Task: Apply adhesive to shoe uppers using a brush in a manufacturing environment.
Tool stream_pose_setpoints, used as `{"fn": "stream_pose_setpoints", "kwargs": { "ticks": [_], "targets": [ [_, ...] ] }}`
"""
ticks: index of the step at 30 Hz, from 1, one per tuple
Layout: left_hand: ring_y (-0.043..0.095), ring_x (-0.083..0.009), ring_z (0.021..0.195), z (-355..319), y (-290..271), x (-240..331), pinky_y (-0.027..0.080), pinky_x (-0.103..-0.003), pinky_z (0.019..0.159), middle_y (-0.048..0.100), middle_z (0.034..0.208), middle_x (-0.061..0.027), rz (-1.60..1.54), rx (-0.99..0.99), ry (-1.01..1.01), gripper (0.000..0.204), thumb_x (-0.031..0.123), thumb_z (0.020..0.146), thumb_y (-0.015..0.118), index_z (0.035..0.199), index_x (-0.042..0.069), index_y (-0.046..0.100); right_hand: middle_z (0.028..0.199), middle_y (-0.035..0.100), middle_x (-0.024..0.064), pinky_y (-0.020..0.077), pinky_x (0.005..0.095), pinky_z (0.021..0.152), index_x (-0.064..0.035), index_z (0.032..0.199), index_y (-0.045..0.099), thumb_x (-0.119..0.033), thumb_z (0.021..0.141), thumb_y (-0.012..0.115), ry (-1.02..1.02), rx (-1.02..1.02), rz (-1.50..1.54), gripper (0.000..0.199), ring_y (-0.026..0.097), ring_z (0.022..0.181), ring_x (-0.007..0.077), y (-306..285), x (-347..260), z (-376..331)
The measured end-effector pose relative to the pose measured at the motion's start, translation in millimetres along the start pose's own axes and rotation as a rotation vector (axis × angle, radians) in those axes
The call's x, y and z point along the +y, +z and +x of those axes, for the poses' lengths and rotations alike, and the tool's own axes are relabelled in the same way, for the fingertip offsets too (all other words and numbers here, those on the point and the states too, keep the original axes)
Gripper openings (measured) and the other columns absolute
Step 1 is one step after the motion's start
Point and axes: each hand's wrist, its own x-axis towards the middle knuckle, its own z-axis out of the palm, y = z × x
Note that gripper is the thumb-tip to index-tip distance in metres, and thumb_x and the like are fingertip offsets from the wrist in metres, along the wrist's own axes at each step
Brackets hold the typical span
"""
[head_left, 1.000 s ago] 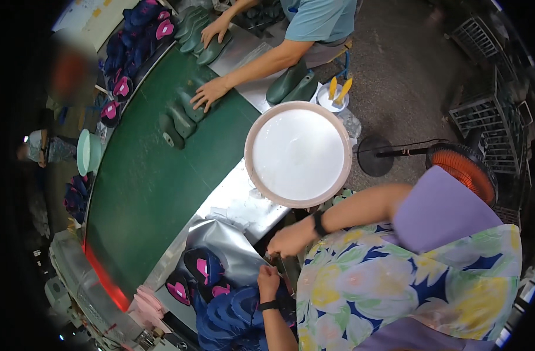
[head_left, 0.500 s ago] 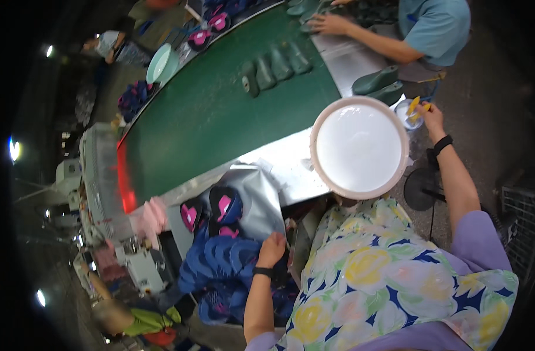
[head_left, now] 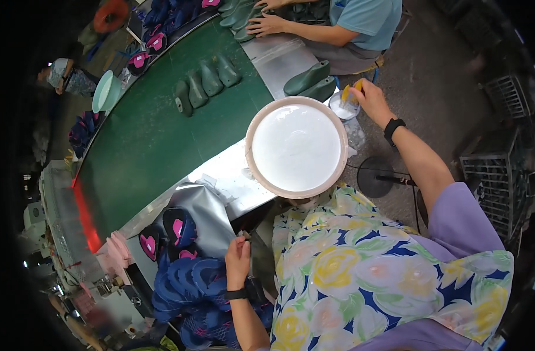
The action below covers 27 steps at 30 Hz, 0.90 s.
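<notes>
Yellow plastic handles of brushes (head_left: 345, 93) rise from a small white tub (head_left: 337, 112), which sits near the basin (head_left: 250, 149), off its rim at 2 o'clock; take that basin as the centre of the dial. The right hand (head_left: 370, 100) has its thumb and fingers pinched on at least one handle; I cannot tell whether it has both. The handles point up out of the tub, probably to keep the grip clean and within easy reach. Milky white liquid (head_left: 297, 146) fills the basin, which is close to the body, likely so that either hand can get to it. At 7 o'clock the left hand (head_left: 237, 263) is curled, its fingertips drawn together; something small shows at the tips, but what it is, or whether it is held, I cannot tell. Blue shoe uppers (head_left: 191, 275) lie heaped just beside that hand, overlapping, perhaps to save room, and a silvery sheet (head_left: 209, 213) at 8 o'clock seems to protect the surface beneath. Four green shoe lasts (head_left: 209, 79) stand in a row on the green conveyor belt (head_left: 133, 158) at 10 o'clock, while toward 12 a co-worker's hand (head_left: 266, 26) rests by more lasts.
</notes>
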Motion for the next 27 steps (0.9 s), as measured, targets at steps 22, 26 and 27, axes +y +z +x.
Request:
{"fn": "stream_pose_setpoints", "kwargs": {
  "ticks": [22, 26, 27],
  "targets": [
    [0.07, -0.0307, 0.091, -76.4, -25.5, -8.2, 0.054, -0.037, 0.08, 0.07, 0.098, -0.019, -0.075, 0.254, -0.158, 0.026, 0.019, 0.094, 0.061, 0.112, 0.0, 0.062, 0.102, 0.059, 0.0163, 0.0471, 0.0366, 0.087, -0.0003, 0.103, 0.055, -0.007, 0.093, 0.06, -0.379, -0.412, 0.084, 0.013, 0.059, 0.094, 0.0325, -2.4, 28.8, -9.3],
    [0.07, -0.0325, 0.093, -86.8, -58.2, -42.7, 0.054, -0.039, 0.081, 0.071, 0.099, -0.0205, 0.097, 0.569, -0.168, 0.024, 0.017, 0.094, 0.06, 0.107, -0.002, 0.065, 0.098, 0.056, 0.0147, 0.0467, 0.0347, 0.083, -0.0006, 0.102, 0.053, -0.006, 0.095, 0.057, -0.372, -0.505, 0.038, 0.01, 0.058, 0.09, 0.0296, -6.7, 21.7, -8.4],
    [0.07, -0.0325, 0.093, -85.2, -67.4, -54.5, 0.054, -0.039, 0.081, 0.071, 0.099, -0.0206, 0.056, 0.585, -0.2, 0.024, 0.017, 0.094, 0.06, 0.107, -0.002, 0.065, 0.095, 0.055, 0.0136, 0.0468, 0.0338, 0.081, -0.0004, 0.1, 0.053, -0.006, 0.096, 0.056, -0.468, -0.475, 0.01, 0.008, 0.057, 0.087, 0.0269, -11.1, 12.4, -6.9]
  ]
}}
